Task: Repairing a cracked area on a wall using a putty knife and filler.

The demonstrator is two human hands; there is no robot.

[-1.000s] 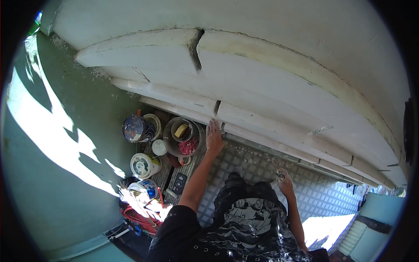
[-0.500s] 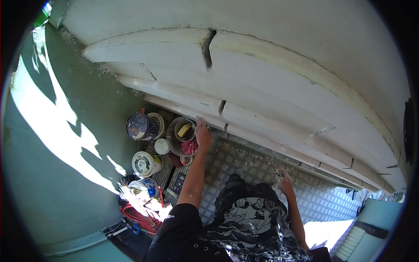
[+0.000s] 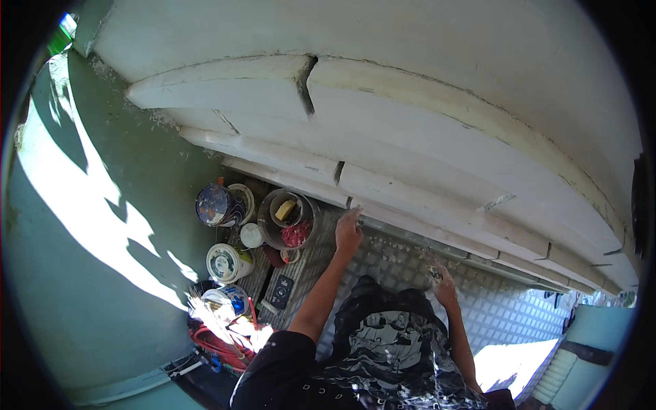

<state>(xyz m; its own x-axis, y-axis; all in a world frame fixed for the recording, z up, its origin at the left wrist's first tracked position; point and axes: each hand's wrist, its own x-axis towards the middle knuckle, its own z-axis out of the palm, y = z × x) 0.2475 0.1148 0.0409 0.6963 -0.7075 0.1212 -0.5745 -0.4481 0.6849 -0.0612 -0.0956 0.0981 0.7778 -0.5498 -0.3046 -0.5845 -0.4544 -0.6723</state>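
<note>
My left hand (image 3: 348,233) reaches forward to the lowest ledge (image 3: 389,217) of the pale stepped wall, beside a dark vertical gap. Its fingers stretch toward the ledge's lower edge; whether they touch it is hard to tell. I see nothing held in it. Lower and to the right, my right hand (image 3: 445,288) is closed, whitish with dust, around a small dark and greyish object (image 3: 435,274) too small to name. Left of my left hand stands a round basin (image 3: 312,236) holding a smaller bowl (image 3: 275,202) with a yellow sponge (image 3: 285,209), and a pink-red bundle (image 3: 296,233).
Paint-stained buckets (image 3: 213,206) and a lidded white tub (image 3: 229,263) stand by the green wall (image 3: 137,178). A dark control-like panel (image 3: 281,292) lies on wooden planks. Red hose (image 3: 222,347) coils at lower left. Small tiles (image 3: 492,307) cover the floor, with crumbs near the wall.
My left hand has moved right, from over the basin's edge to the ledge beside the gap, uncovering the basin. My right hand stays nearly in place, still closed. The view has shifted slightly.
</note>
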